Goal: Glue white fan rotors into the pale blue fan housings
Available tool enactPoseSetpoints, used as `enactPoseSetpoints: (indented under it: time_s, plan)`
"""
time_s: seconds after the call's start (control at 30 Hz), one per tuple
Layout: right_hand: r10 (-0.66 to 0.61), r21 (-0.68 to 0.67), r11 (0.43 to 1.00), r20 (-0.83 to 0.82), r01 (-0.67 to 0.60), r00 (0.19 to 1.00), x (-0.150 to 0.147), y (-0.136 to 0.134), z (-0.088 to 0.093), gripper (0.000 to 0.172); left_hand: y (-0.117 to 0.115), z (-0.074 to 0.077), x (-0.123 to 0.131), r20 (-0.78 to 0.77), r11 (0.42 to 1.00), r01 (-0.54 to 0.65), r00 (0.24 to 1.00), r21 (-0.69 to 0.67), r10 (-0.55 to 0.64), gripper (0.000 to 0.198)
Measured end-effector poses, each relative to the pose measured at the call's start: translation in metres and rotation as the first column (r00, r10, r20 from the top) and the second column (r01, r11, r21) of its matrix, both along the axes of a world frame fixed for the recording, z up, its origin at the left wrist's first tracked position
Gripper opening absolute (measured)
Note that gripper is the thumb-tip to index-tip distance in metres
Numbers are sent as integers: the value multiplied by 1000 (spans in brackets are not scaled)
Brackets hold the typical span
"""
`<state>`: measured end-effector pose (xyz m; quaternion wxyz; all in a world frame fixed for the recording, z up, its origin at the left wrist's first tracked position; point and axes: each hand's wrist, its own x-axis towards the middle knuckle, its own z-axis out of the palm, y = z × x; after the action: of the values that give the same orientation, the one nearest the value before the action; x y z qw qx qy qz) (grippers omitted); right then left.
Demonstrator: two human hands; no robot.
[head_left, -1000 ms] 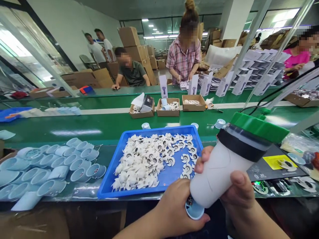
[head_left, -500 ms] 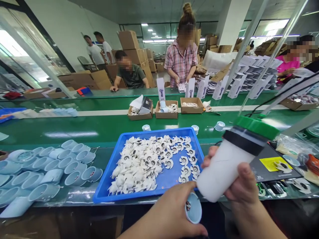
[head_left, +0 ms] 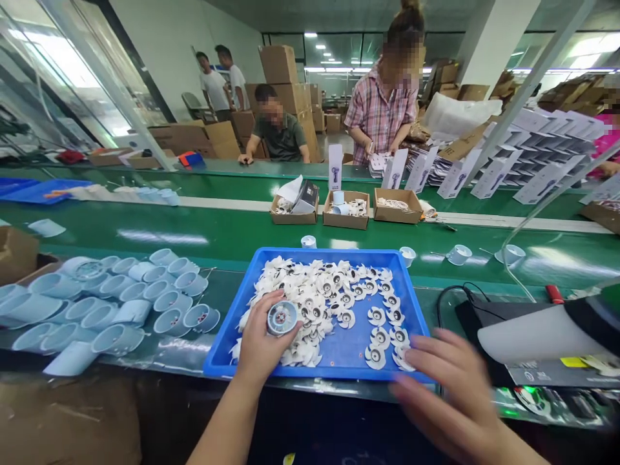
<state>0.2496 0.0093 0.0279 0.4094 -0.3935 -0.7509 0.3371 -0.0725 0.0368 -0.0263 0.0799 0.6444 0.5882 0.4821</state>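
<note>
While the left hand (head_left: pixel 259 343) pinches a round blue disc (head_left: pixel 283 317) above the blue tray (head_left: pixel 310 250) at six o'clock, the right hand (head_left: pixel 436 394) spread and blurred, a white cylinder (head_left: pixel 527 336) cut off at four o'clock

Only body parts in view: left hand (head_left: pixel 264 339) and right hand (head_left: pixel 448 387), plus bare left forearm (head_left: pixel 220 416) and right forearm (head_left: pixel 513 449), both slim and running off the bottom edge of the head cam frame. Left hand is sharp, all fingers readable; right hand is motion-blurred, fine detail unreadable. Any clothing higher up the arms is cut off by the frame
</note>
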Motion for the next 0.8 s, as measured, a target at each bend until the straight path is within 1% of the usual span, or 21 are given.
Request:
enactPoseSetpoints:
  time_s: [0.03,0.07,0.1,0.17,0.2,0.3,0.37,0.43,0.47,0.53,0.6,0.63,0.67,0.7,0.73,0.8]
  plan:
    - [98,41,994,73,-102,992,-23,11,-4,16,-1,0,0,-45,1000,16,999,9,-16,44]
    - [189,149,947,453,-283,871,-44,24,-10,20,-1,0,0,-80,1000,26,996,13,-25,45]
    - [171,177,884,739,-433,652,-64,38,-17,25,-2,0,-1,-103,999,31,994,13,-30,47]
    - [172,131,848,849,-514,500,-94,65,-33,21,-4,-2,-2,-122,999,36,992,1,-35,51]
    - [171,112,846,869,-521,465,-105,75,-41,19,-5,-4,-3,-122,999,36,992,-8,-37,53]
    - [185,64,866,881,-497,436,-121,89,-60,19,-7,-6,-4,-103,998,41,994,-37,-45,54]
    - [210,23,889,867,-457,452,-123,90,-67,17,-7,-5,-3,-93,998,51,994,-46,-55,54]
    - [246,-35,921,823,-388,512,-124,88,-67,14,-7,-4,-2,-91,997,66,993,-49,-70,54]
    - [266,-71,936,786,-346,558,-123,87,-65,11,-7,-4,-2,-90,996,75,993,-53,-79,54]
    - [294,-156,953,673,-258,679,-119,86,-58,7,-9,-4,-2,-60,995,78,995,-63,-81,54]
    - [312,-274,942,491,-196,814,-111,82,-47,13,-11,-5,-2,35,996,66,997,-55,-64,55]
    - [317,-349,919,372,-185,872,-104,79,-41,18,-13,-5,-3,104,997,69,992,-41,-64,56]
    - [315,-429,883,240,-190,918,-98,74,-36,24,-15,-6,-3,178,997,80,981,-21,-75,57]
    - [303,-508,835,102,-213,947,-92,69,-31,31,-18,-5,-3,243,995,102,965,2,-99,57]
    - [281,-578,778,-32,-247,959,-86,62,-28,37,-20,-5,-3,281,991,135,950,19,-135,57]
    - [200,-674,664,-256,-323,946,-79,47,-23,46,-27,0,-2,268,972,233,936,7,-226,54]
